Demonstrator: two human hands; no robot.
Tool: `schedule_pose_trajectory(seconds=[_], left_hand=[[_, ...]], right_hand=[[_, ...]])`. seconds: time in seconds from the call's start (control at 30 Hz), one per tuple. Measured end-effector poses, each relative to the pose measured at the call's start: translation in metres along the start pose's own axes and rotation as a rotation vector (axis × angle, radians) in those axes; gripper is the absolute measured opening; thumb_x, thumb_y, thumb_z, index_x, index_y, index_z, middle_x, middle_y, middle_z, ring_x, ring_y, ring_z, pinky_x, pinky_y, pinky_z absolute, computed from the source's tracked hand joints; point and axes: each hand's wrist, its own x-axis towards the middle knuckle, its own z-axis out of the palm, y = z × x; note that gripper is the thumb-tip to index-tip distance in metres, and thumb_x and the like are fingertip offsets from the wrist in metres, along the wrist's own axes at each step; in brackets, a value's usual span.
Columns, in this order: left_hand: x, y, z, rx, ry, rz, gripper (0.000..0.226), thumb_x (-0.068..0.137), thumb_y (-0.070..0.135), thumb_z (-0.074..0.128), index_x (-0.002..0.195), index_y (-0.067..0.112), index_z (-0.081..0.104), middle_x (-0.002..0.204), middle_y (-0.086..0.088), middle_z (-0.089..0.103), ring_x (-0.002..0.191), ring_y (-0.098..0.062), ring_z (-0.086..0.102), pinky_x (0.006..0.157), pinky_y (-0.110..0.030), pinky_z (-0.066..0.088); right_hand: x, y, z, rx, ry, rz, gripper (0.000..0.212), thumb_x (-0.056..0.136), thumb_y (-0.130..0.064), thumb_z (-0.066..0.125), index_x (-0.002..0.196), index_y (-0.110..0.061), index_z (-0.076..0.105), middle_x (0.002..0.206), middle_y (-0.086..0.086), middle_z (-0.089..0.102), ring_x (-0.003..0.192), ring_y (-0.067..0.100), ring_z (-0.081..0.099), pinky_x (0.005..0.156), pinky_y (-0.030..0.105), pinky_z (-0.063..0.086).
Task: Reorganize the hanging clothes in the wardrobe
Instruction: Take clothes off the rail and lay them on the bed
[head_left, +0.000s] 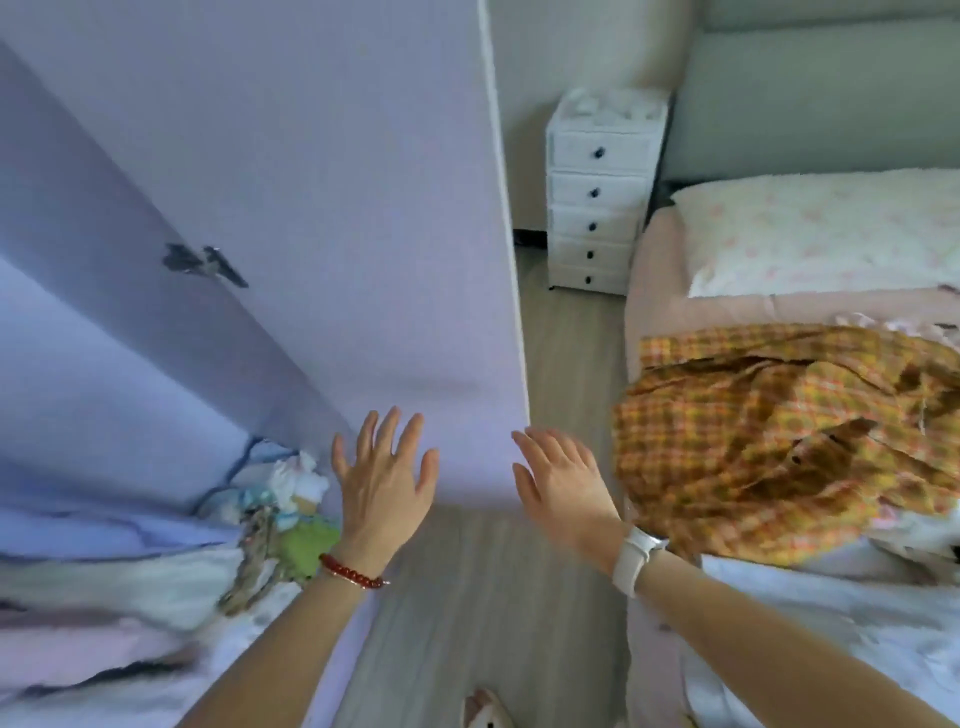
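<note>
An open lilac wardrobe door (322, 208) fills the upper left, with a metal hinge (205, 265) where it meets the cabinet. My left hand (384, 478), with a red bead bracelet on the wrist, is spread open in front of the door's lower edge and holds nothing. My right hand (561, 483), with a white watch on the wrist, is open beside the door's outer edge, also empty. A yellow-orange plaid garment (779, 441) lies crumpled on the bed at the right. Folded clothes and fabrics (156, 587) sit inside the wardrobe at lower left.
A bed with a pink sheet (654, 291) and a floral pillow (821, 239) takes up the right side. A white drawer tower (597, 192) stands by the far wall. Grey wood floor (478, 597) runs between wardrobe and bed. A slippered foot (485, 712) shows at the bottom.
</note>
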Motion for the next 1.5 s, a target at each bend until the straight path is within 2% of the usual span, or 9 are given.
schedule_pose_trajectory(seconds=[0.27, 0.53, 0.7, 0.8, 0.87, 1.03, 1.23, 1.37, 1.5], left_hand=[[-0.044, -0.213, -0.1, 0.204, 0.324, -0.366, 0.048, 0.086, 0.037, 0.035, 0.114, 0.011, 0.064, 0.124, -0.014, 0.059, 0.12, -0.034, 0.05, 0.097, -0.061, 0.03], [-0.086, -0.331, -0.184, 0.416, 0.535, -0.644, 0.046, 0.083, 0.032, 0.036, 0.112, 0.01, 0.064, 0.121, -0.015, 0.059, 0.118, -0.036, 0.051, 0.099, -0.061, 0.026], [-0.098, -0.383, -0.199, 0.413, 0.442, -0.851, 0.046, 0.083, 0.028, 0.042, 0.121, 0.01, 0.059, 0.133, -0.018, 0.05, 0.127, -0.037, 0.041, 0.098, -0.063, 0.025], [-0.1, -0.405, -0.188, 0.36, 0.358, -0.989, 0.052, 0.094, 0.034, 0.034, 0.144, 0.02, 0.03, 0.153, -0.006, 0.023, 0.14, -0.029, 0.017, 0.106, -0.053, 0.018], [-0.098, -0.412, -0.18, 0.325, 0.333, -1.016, 0.058, 0.095, 0.037, 0.035, 0.148, 0.022, 0.015, 0.156, 0.0, 0.013, 0.141, -0.028, 0.009, 0.107, -0.05, 0.02], [-0.085, -0.407, -0.175, 0.263, 0.36, -0.996, 0.058, 0.093, 0.033, 0.043, 0.145, 0.016, 0.024, 0.153, -0.008, 0.021, 0.14, -0.037, 0.014, 0.105, -0.052, 0.026], [-0.07, -0.399, -0.171, 0.215, 0.461, -0.978, 0.056, 0.09, 0.026, 0.053, 0.14, 0.007, 0.036, 0.148, -0.014, 0.031, 0.136, -0.041, 0.024, 0.101, -0.055, 0.032], [-0.067, -0.397, -0.171, 0.233, 0.405, -1.013, 0.058, 0.093, 0.031, 0.046, 0.144, 0.011, 0.027, 0.153, -0.01, 0.021, 0.14, -0.037, 0.014, 0.108, -0.056, 0.021], [-0.064, -0.387, -0.176, 0.359, 0.397, -1.011, 0.055, 0.082, 0.02, 0.062, 0.133, 0.006, 0.047, 0.145, -0.019, 0.036, 0.137, -0.041, 0.023, 0.104, -0.067, 0.007]], right_hand=[[0.107, -0.207, 0.032, 0.054, -0.007, -0.421, 0.044, 0.097, -0.029, 0.031, 0.14, -0.02, 0.032, 0.143, -0.002, 0.037, 0.135, 0.014, 0.028, 0.108, 0.029, 0.02], [0.164, -0.385, 0.046, 0.23, -0.051, -0.732, 0.04, 0.096, -0.024, 0.037, 0.135, -0.015, 0.041, 0.135, 0.005, 0.048, 0.123, 0.023, 0.043, 0.101, 0.033, 0.034], [0.184, -0.487, 0.053, 0.557, -0.229, -0.802, 0.037, 0.095, -0.017, 0.043, 0.13, -0.004, 0.046, 0.127, 0.015, 0.053, 0.117, 0.03, 0.048, 0.1, 0.032, 0.035], [0.195, -0.531, 0.057, 0.636, -0.347, -0.785, 0.039, 0.095, -0.019, 0.045, 0.13, -0.001, 0.043, 0.122, 0.022, 0.052, 0.113, 0.034, 0.048, 0.096, 0.034, 0.037], [0.204, -0.551, 0.065, 0.602, -0.361, -0.803, 0.041, 0.094, -0.022, 0.047, 0.127, 0.002, 0.043, 0.12, 0.024, 0.052, 0.111, 0.036, 0.047, 0.091, 0.035, 0.037], [0.225, -0.58, 0.069, 0.56, -0.454, -0.722, 0.031, 0.098, -0.019, 0.035, 0.119, 0.003, 0.043, 0.115, 0.024, 0.055, 0.105, 0.039, 0.051, 0.084, 0.04, 0.041], [0.246, -0.578, 0.056, 0.53, -0.281, -0.655, 0.033, 0.099, -0.021, 0.027, 0.102, 0.004, 0.049, 0.103, 0.022, 0.059, 0.093, 0.037, 0.055, 0.069, 0.033, 0.037], [0.259, -0.562, 0.045, 0.609, -0.157, -0.641, 0.033, 0.098, -0.018, 0.03, 0.066, -0.013, 0.036, 0.073, 0.01, 0.051, 0.074, 0.026, 0.046, 0.064, 0.03, 0.034], [0.265, -0.529, 0.037, 0.74, -0.084, -0.639, 0.034, 0.095, -0.017, 0.039, 0.062, -0.02, 0.032, 0.055, -0.004, 0.037, 0.056, 0.019, 0.039, 0.057, 0.029, 0.032]])
